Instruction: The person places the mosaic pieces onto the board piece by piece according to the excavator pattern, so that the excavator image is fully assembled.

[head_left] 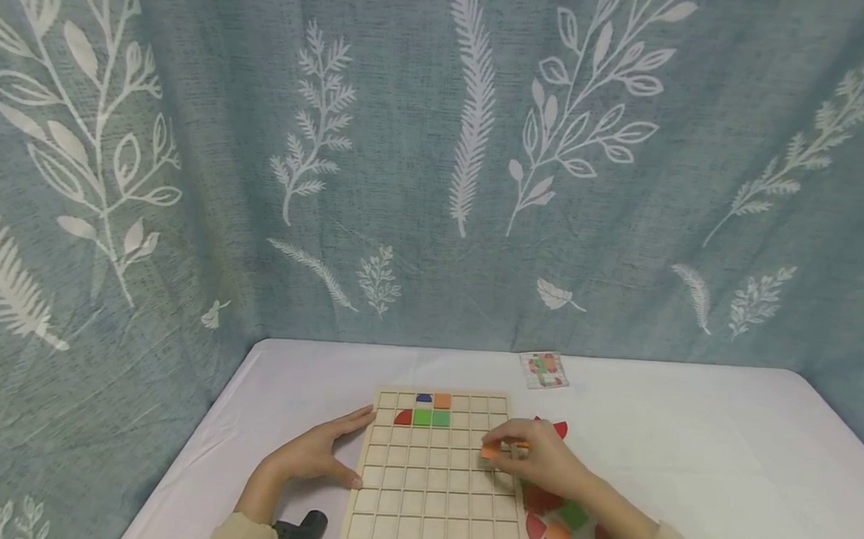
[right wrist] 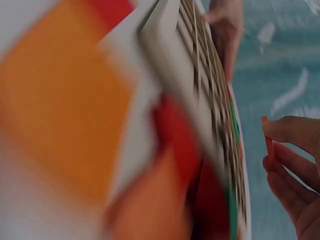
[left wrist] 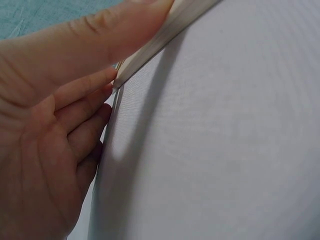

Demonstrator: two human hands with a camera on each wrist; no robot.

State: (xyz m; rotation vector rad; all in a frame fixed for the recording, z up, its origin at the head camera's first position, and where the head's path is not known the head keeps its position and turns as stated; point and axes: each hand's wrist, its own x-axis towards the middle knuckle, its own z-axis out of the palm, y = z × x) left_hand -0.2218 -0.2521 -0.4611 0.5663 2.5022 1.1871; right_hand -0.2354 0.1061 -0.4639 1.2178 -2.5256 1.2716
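Note:
A wooden grid board (head_left: pixel 407 506) lies on the white table. Along its left edge, my left hand (head_left: pixel 311 451) touches the rim with thumb and fingertips spread apart; the left wrist view shows the thumb against the board's side. Over the right part of the grid, my right hand (head_left: pixel 543 459) pinches an orange tile (head_left: pixel 491 450) between thumb and fingers. The right wrist view shows this tile (right wrist: pixel 269 140) edge-on, above the board. In the upper rows sit a blue half-round piece (head_left: pixel 424 398), an orange square (head_left: pixel 442 401), a red quarter-round (head_left: pixel 404 418), a light green square (head_left: pixel 422 417) and a teal-green square (head_left: pixel 441 418).
Loose red, orange and green pieces (head_left: pixel 557 535) lie right of the board, partly hidden under my right forearm. A small pattern card (head_left: pixel 544 370) is beyond the board. A black object (head_left: pixel 303 531) shows by my left wrist. A leaf-patterned curtain (head_left: pixel 407 180) hangs behind the table.

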